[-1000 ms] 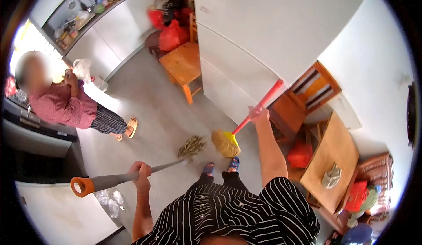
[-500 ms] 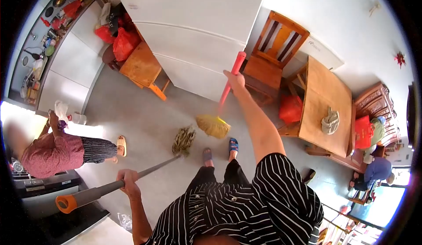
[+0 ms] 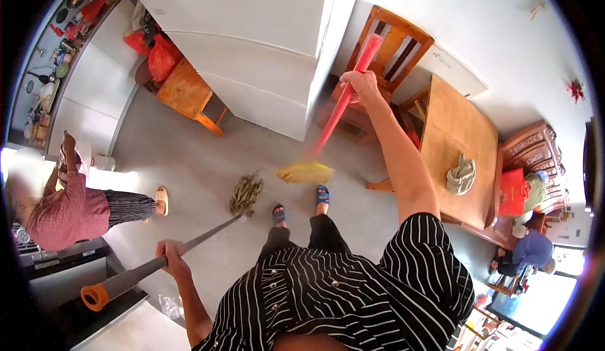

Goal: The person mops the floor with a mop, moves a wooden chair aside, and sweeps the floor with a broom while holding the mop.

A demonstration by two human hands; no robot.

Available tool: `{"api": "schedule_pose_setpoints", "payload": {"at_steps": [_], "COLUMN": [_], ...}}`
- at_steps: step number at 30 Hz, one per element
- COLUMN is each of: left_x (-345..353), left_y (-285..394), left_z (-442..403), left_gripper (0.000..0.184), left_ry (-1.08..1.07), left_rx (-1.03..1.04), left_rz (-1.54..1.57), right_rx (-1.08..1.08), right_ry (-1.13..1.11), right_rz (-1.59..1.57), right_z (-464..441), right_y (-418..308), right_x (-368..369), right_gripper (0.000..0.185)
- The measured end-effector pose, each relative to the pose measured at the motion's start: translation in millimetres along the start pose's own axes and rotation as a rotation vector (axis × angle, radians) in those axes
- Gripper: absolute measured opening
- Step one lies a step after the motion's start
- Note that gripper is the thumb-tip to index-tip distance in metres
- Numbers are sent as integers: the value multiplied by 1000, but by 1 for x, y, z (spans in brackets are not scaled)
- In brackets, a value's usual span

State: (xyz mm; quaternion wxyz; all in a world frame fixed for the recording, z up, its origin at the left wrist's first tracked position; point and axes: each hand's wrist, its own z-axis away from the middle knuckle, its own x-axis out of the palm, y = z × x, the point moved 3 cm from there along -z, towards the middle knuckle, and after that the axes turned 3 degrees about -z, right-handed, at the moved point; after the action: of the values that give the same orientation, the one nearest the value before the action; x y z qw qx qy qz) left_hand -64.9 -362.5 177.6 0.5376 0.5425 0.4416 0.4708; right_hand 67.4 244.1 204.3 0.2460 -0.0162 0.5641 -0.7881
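My left hand (image 3: 173, 259) is wrapped round the grey pole of a mop (image 3: 205, 237), below its orange end cap. The mop's stringy, brownish-green head (image 3: 246, 195) rests on the floor ahead of my feet. Higher and to the right, my right hand (image 3: 362, 87) grips the red handle of a broom (image 3: 334, 121). Its yellow bristles (image 3: 305, 174), a little blurred, are close to the floor just beyond my blue sandals, right of the mop head. Whether the bristles touch the floor I cannot tell.
A white fridge-like cabinet (image 3: 252, 67) stands ahead, with a low wooden stool (image 3: 184, 97) at its left. On the right are a wooden chair (image 3: 403, 39) and a wooden table (image 3: 463, 143) with a cloth (image 3: 461, 176). One person (image 3: 69, 209) stands at left; another person (image 3: 533, 250) is far right.
My right hand has shifted up and to the right with the broom, whose handle leans further right. The mop head lies slightly further left in view. The person at left has raised a hand.
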Motion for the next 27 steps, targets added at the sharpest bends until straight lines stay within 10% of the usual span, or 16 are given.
{"api": "schedule_pose_setpoints", "payload": {"at_steps": [17, 27], "left_x": [49, 59], "left_y": [-13, -5], "left_z": [97, 117], "left_gripper": [21, 18], "left_ry": [277, 289], "left_rx": [114, 69], "left_rz": [-305, -273], "right_rx": [0, 101], "right_ry": [295, -289], "right_rz": [270, 143], "right_z": [-191, -131], "right_y": [-2, 58], "right_x": [-85, -92], "right_gripper": [18, 29]}}
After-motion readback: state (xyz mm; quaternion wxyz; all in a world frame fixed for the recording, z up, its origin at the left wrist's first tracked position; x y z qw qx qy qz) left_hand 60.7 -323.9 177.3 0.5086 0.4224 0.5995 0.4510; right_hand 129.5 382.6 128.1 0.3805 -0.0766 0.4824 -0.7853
